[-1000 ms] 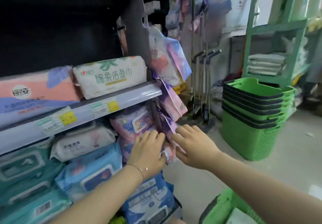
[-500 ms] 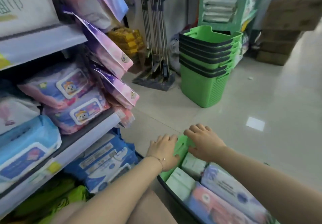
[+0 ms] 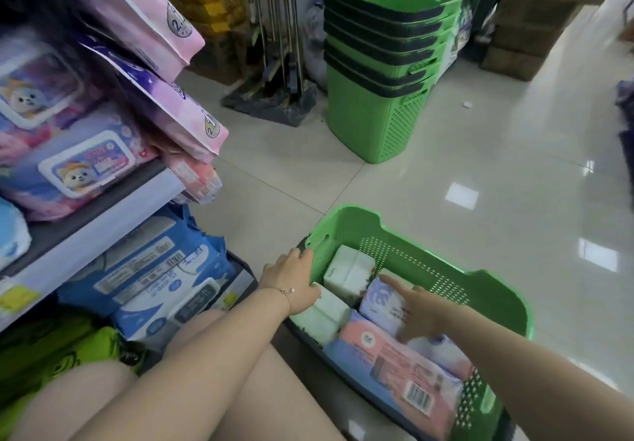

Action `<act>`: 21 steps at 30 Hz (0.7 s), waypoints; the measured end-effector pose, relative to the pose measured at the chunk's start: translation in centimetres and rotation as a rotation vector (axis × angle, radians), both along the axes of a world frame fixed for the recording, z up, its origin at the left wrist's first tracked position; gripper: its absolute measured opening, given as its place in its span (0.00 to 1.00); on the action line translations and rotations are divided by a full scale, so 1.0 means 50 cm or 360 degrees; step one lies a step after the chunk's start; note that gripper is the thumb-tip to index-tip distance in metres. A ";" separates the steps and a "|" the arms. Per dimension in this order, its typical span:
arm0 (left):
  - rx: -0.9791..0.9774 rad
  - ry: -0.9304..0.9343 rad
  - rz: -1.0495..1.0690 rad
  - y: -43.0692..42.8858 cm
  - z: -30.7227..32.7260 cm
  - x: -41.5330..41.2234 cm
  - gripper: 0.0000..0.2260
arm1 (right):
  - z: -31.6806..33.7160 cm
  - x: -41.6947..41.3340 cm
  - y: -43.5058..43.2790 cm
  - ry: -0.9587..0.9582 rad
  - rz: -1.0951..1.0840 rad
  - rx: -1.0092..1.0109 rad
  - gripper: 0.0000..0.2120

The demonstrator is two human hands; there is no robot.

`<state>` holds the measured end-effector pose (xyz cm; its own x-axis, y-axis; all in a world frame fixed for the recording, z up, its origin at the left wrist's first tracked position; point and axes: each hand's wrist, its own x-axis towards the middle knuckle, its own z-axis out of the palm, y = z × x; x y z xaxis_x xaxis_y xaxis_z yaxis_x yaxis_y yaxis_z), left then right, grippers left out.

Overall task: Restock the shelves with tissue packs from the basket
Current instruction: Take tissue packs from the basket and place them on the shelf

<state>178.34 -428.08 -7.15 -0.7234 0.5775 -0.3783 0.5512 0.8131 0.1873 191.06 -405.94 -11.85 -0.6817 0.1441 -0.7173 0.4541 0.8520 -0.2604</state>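
Observation:
A green basket (image 3: 425,256) stands on the floor in front of me, to the right of my knees. Inside it lie two white tissue packs (image 3: 348,271), a lilac pack (image 3: 379,298) and a large pink-and-blue pack (image 3: 394,368). My left hand (image 3: 291,277) rests on the basket's near left rim with its fingers fairly straight and its thumb by a white pack. My right hand (image 3: 417,310) reaches into the basket, its fingers stretched over the lilac pack, holding nothing. At the left, the shelves (image 3: 113,214) hold wipe and tissue packs.
A stack of green baskets (image 3: 380,73) stands on the tiled floor behind. Brooms and dustpans (image 3: 274,94) lean next to it. Pink pouches (image 3: 164,25) hang off the shelf end. Cardboard boxes (image 3: 521,39) sit at the far right.
Both hands left the shelf packs and came down to the basket. The view dropped with them. My right hand has now gone inside, onto the lilac pack.

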 end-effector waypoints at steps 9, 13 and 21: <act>0.0004 0.0024 -0.0072 -0.007 0.018 0.006 0.21 | 0.026 0.006 -0.003 0.0223 -0.0043 0.0165 0.53; 0.0129 -0.0007 -0.0171 -0.009 0.069 -0.010 0.24 | 0.077 -0.021 0.027 0.0396 -0.0084 0.0097 0.56; 0.0075 0.0313 -0.0388 -0.035 0.188 -0.042 0.39 | 0.263 -0.116 -0.006 0.0708 -0.0127 -0.0268 0.53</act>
